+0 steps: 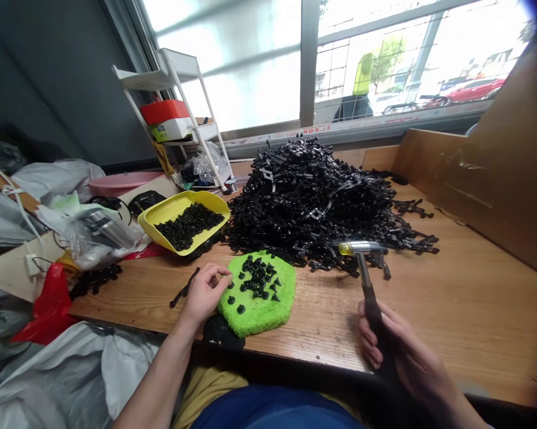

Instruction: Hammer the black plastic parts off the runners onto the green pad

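Green fuzzy pad (268, 310) lies just right of the left hand (203, 295), its fingertips pressed together though whether they pinch anything is hidden, while the right hand (397, 345) closes round a yellow-tipped hammer (362, 247), whose head, if swung carelessly, could scatter the black plastic studs (257, 277) or catch the heaped black sprues (310, 202) beyond.

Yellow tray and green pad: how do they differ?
The yellow tray is smooth, rigid plastic with a raised rim; the green pad is fuzzy and low. The tray holds a dense heap of small black parts, the pad only a scattered few. Both rest on the wooden table.
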